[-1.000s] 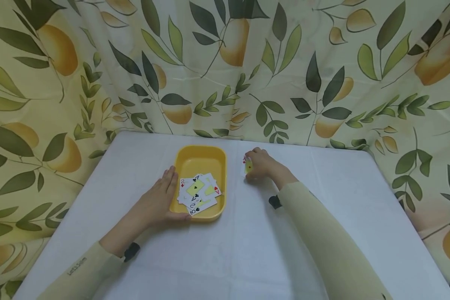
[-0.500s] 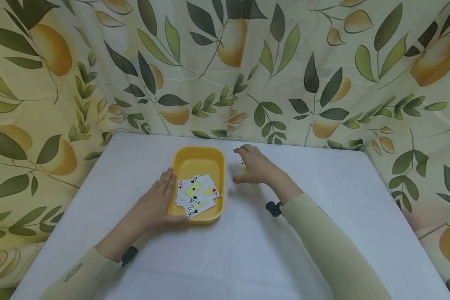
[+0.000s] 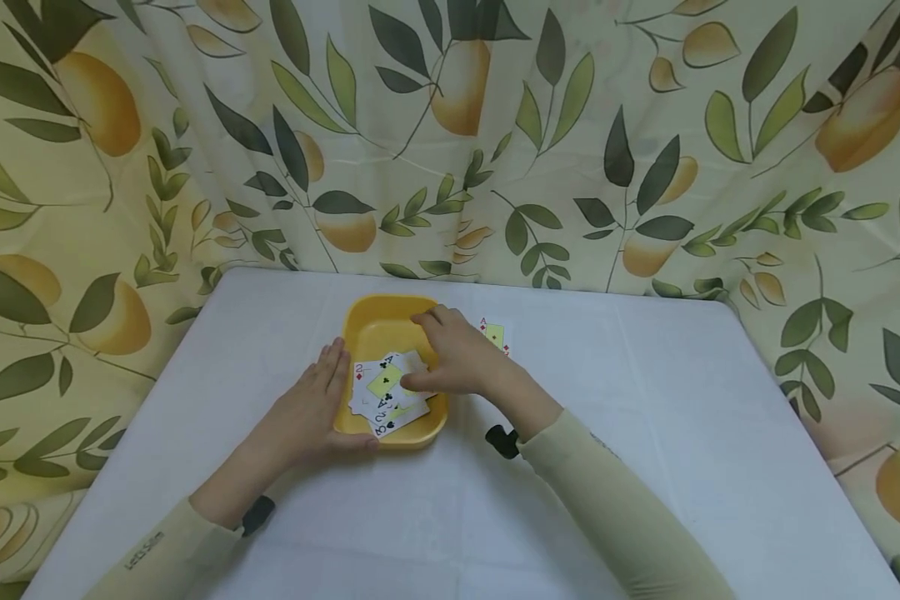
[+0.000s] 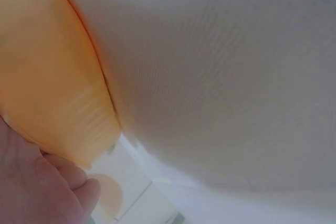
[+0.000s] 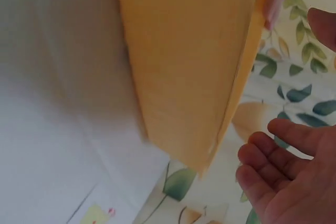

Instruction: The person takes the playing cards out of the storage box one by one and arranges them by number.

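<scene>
My left hand [image 3: 307, 398] lies against the left side of a yellow tray [image 3: 367, 325], its fingers straight along the wall and its thumb at the near corner. Inside the tray, several playing cards [image 3: 384, 382] are piled face up. Over the tray's right rim reaches my right hand [image 3: 461, 354], thumb and fingers spread apart. The right wrist view shows the right hand [image 5: 289, 171] with nothing in its grasp, beside the tray's outer wall [image 5: 184, 61]. A face-up ace of diamonds [image 3: 495, 335] is on the table to the right, partly hidden by the right hand.
A white cloth covers the table [image 3: 607, 400]. Behind it hangs a curtain [image 3: 435, 167] printed with fruit and leaves. Black wrist cameras show under both cuffs, the right one [image 3: 502, 442] close over the cloth.
My right hand has moved left from the card on the table to over the tray, leaving the card uncovered. The left hand has stayed at the tray's side.
</scene>
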The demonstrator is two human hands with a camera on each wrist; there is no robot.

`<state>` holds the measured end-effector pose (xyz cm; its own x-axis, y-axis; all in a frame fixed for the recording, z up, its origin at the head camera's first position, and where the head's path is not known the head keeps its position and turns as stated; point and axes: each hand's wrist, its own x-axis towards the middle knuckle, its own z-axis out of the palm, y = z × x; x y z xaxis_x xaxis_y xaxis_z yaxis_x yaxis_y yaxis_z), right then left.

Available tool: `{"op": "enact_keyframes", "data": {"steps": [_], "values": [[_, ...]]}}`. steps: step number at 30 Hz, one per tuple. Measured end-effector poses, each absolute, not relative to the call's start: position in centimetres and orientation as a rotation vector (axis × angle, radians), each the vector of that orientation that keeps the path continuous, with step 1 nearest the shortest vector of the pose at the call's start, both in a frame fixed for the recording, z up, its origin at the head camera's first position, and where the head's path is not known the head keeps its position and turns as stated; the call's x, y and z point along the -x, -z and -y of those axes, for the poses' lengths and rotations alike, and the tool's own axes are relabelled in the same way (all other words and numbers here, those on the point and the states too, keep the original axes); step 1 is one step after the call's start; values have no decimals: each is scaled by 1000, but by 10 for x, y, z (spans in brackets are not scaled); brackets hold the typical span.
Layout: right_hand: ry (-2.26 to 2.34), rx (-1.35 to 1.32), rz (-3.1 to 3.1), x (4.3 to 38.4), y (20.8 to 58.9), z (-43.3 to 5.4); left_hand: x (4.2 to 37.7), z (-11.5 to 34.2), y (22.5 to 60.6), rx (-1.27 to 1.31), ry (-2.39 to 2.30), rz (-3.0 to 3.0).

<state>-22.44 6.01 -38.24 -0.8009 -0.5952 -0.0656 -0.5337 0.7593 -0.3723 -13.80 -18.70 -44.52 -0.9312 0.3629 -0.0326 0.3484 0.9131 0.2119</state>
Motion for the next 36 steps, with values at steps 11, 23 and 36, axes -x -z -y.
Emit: {"op": "enact_keyframes", "data": {"steps": [11,23,36], "values": [[417,962,-2723,215,402,-25,137,188,443,-575,-329,-3008],[184,831,-2821,214,424,-5,140,189,444,-607,-328,-3021],[46,701,-2826,213,438,7,139,187,445,-612,-317,-3034]]}}
